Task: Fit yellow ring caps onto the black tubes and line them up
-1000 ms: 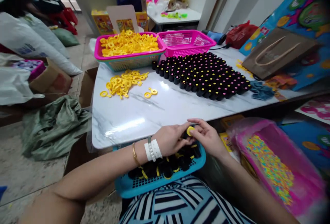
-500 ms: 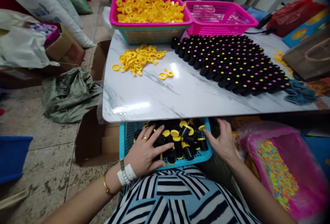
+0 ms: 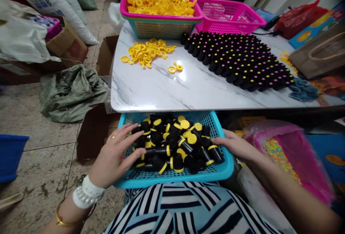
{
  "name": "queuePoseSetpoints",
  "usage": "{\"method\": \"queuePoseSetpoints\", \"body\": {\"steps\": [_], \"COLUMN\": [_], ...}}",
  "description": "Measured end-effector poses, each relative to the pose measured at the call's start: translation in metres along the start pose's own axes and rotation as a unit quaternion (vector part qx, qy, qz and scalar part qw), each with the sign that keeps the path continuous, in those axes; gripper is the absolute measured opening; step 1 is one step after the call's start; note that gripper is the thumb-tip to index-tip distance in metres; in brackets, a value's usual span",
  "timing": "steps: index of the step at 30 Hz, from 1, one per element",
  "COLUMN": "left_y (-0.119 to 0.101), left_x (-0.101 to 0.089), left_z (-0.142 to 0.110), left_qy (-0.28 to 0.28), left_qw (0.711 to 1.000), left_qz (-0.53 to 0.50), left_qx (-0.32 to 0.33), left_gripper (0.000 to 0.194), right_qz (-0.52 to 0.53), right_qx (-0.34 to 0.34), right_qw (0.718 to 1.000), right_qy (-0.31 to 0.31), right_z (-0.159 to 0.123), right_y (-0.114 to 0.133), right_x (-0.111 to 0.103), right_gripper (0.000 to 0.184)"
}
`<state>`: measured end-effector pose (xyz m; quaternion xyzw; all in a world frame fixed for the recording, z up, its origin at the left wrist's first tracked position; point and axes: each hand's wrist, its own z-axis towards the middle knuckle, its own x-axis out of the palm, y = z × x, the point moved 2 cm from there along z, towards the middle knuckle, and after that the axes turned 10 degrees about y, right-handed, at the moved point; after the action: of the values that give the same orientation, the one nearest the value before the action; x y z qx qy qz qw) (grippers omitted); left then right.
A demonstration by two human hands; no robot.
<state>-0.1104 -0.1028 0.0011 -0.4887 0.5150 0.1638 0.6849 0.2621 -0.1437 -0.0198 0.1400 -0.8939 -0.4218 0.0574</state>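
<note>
A blue basket (image 3: 175,178) rests on my lap, half under the table edge, and holds several black tubes with yellow caps (image 3: 175,147) lying jumbled. My left hand (image 3: 114,156) lies over the basket's left rim with its fingers spread, the fingertips touching the black tubes. My right hand (image 3: 234,145) rests against the basket's right rim, fingers stretched out towards the tubes. Neither hand holds a loose piece.
On the white marble table (image 3: 167,90) lie loose yellow rings (image 3: 147,52) and rows of upright black tubes (image 3: 237,59). Behind stand a basket of yellow rings (image 3: 161,7) and a pink basket (image 3: 229,14). To my right is a pink tray (image 3: 291,155), to my left a cardboard box (image 3: 93,133).
The yellow-capped piece my hands held a second ago is gone. Both hands dropped to the blue basket, which now sits farther out from under the table, towards me.
</note>
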Motion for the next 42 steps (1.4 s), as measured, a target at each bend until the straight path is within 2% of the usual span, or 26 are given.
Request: {"method": "queuePoseSetpoints", "body": {"steps": [2,4,8,10,13,15,17,19,21,23,24,27,29,31,33,35,37,42], "left_y": [0.01,0.021,0.028,0.023,0.014,0.013,0.014,0.012,0.004,-0.008,-0.014,-0.023,-0.026,-0.031,-0.039,-0.047,-0.054,-0.069], "left_x": [-0.004,-0.009,-0.019,-0.016,0.004,0.021,0.031,0.027,0.009,-0.013,-0.022,-0.032,-0.032,-0.033,-0.037,-0.041,-0.041,-0.019], "left_z": [-0.004,-0.005,-0.002,-0.001,-0.002,-0.004,-0.004,-0.001,0.009,0.029,0.044,0.11,0.163,0.215,0.259,0.292,0.315,0.354], "left_qy": [-0.04,-0.056,-0.005,-0.01,-0.062,-0.09,-0.099,-0.11,-0.131,-0.149,-0.15,-0.112,-0.093,-0.097,-0.119,-0.14,-0.144,-0.108], "left_qw": [0.998,0.992,0.983,0.984,0.992,0.994,0.988,0.975,0.965,0.965,0.969,0.986,0.991,0.99,0.987,0.984,0.984,0.986], "left_qz": [0.026,0.05,0.024,-0.004,-0.008,0.04,0.117,0.19,0.226,0.215,0.194,0.09,0.019,-0.024,-0.032,-0.024,-0.018,-0.021], "left_qx": [-0.047,-0.104,-0.183,-0.176,-0.111,-0.054,-0.034,-0.042,-0.033,0.006,0.03,0.088,0.095,0.096,0.1,0.104,0.106,0.128], "left_gripper": [0.043,0.051,0.058,0.053,0.042,0.034,0.031,0.03,0.029,0.026,0.023,0.022,0.025,0.027,0.027,0.025,0.024,0.024], "right_qz": [0.029,0.019,0.037,0.035,-0.034,-0.099,-0.153,-0.215,-0.312,-0.411,-0.442,-0.457,-0.439,-0.424,-0.421,-0.419,-0.419,-0.428], "right_qx": [-0.018,-0.011,-0.001,-0.016,-0.044,-0.069,-0.097,-0.102,-0.07,-0.057,-0.077,-0.222,-0.28,-0.267,-0.257,-0.251,-0.257,-0.263], "right_qw": [0.999,1.0,0.998,0.999,0.998,0.992,0.982,0.971,0.947,0.903,0.878,0.825,0.819,0.831,0.837,0.842,0.844,0.846], "right_qy": [-0.013,0.004,0.045,0.035,-0.002,-0.045,-0.058,-0.026,-0.033,-0.113,-0.166,-0.246,-0.24,-0.242,-0.238,-0.229,-0.213,-0.179], "right_z": [0.003,0.006,0.013,0.017,0.023,0.026,0.025,0.02,0.012,0.007,0.008,0.035,0.073,0.117,0.154,0.177,0.186,0.163], "right_y": [-0.001,-0.002,-0.005,-0.009,-0.019,-0.025,-0.027,-0.023,-0.009,0.021,0.041,0.114,0.161,0.199,0.223,0.232,0.227,0.19], "right_x": [0.007,0.015,0.017,0.011,0.005,0.005,0.005,0.004,-0.004,-0.015,-0.019,-0.021,-0.017,-0.014,-0.012,-0.013,-0.016,-0.037], "right_gripper": [0.025,0.025,0.031,0.035,0.038,0.041,0.043,0.04,0.038,0.048,0.051,0.041,0.027,0.03,0.031,0.035,0.035,0.019]}}
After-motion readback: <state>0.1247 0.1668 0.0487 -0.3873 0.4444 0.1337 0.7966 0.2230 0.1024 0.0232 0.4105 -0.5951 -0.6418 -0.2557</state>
